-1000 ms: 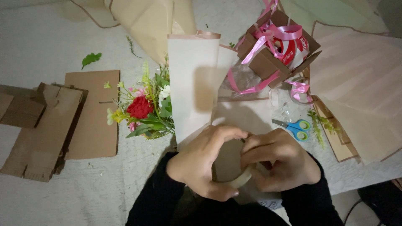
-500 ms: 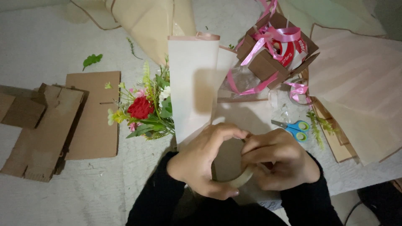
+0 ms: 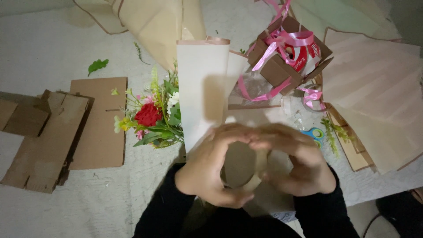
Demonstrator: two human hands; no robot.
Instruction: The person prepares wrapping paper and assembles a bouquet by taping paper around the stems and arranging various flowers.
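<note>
Both hands, the left hand [image 3: 211,169] and the right hand [image 3: 299,165], sit close together low in the middle. Straight ahead, a tall cream sheet of wrapping paper [image 3: 202,88] blocks the way. Left of it lies a bunch with a red flower [image 3: 150,115], then flattened brown cardboard pieces [image 3: 57,132]. Right ahead stand a brown cardboard box trailing pink ribbon [image 3: 282,57] and blue-handled scissors [image 3: 313,133]. Bare pale tabletop [image 3: 44,53] lies open far left and near the lower left.
</note>
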